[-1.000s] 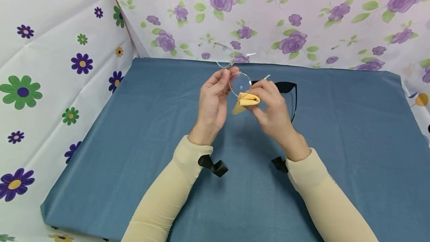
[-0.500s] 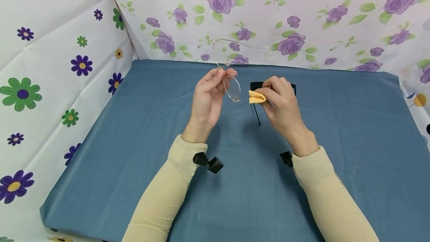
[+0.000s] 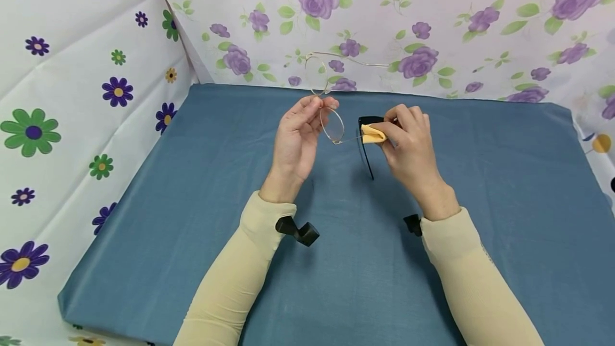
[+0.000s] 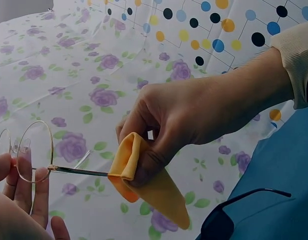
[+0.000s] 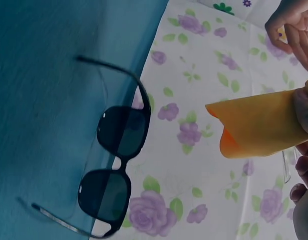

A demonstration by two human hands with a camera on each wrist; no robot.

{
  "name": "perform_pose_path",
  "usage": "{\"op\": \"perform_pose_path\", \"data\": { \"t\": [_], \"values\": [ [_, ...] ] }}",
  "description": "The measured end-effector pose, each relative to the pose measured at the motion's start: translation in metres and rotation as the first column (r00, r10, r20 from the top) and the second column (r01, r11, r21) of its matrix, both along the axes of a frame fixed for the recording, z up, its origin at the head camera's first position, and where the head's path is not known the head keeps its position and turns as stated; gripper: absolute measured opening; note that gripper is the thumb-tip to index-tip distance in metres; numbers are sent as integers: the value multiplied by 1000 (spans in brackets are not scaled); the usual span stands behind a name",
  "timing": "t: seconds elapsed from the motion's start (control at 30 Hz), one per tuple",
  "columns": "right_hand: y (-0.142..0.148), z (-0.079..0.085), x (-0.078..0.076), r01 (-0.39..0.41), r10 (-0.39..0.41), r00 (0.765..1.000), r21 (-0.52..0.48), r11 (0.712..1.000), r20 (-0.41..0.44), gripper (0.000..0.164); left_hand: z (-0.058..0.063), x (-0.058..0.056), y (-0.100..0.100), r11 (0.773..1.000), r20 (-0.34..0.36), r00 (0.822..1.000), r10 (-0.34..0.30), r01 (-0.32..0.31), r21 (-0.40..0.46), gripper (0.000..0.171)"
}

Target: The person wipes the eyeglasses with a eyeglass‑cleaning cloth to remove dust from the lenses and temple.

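Note:
My left hand (image 3: 297, 146) pinches a pair of thin gold wire-rimmed eyeglasses (image 3: 332, 125) near the bridge, holding them raised over the table. In the left wrist view, one temple arm (image 4: 79, 171) runs into a folded yellow cloth (image 4: 161, 187). My right hand (image 3: 410, 148) pinches that cloth (image 3: 372, 134) between thumb and fingers, around the arm; the arm's tip is hidden. The other temple arm (image 3: 357, 61) points right, untouched. Behind and below my right hand, black sunglasses (image 3: 369, 120) lie on the table, partly covered in the head view; the right wrist view shows them whole, arms unfolded.
A blue cloth (image 3: 192, 218) covers the table. White sheeting with purple roses (image 3: 432, 15) hangs along the back, and daisy-printed sheeting (image 3: 62, 84) along the left. Black camera mounts (image 3: 299, 231) sit at both sleeve cuffs.
My right hand and the yellow cloth have moved from the lens rightward along the temple arm. The eyeglasses have turned, bringing both arms out to the right, while my left hand has shifted slightly left.

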State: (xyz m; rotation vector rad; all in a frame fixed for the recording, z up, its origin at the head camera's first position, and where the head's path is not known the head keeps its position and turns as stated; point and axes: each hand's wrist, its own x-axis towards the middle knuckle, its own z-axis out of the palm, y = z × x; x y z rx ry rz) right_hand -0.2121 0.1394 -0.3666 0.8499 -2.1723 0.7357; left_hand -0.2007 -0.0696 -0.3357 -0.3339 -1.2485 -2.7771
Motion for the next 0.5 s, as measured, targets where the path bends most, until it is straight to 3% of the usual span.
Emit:
{"op": "perform_pose_path", "data": {
  "t": [0.5],
  "values": [
    [11, -3, -6, 132, -126, 989, 90, 987, -72, 10, 0, -2, -3, 999, -6, 1000, 19, -19, -33, 25]
  ]
}}
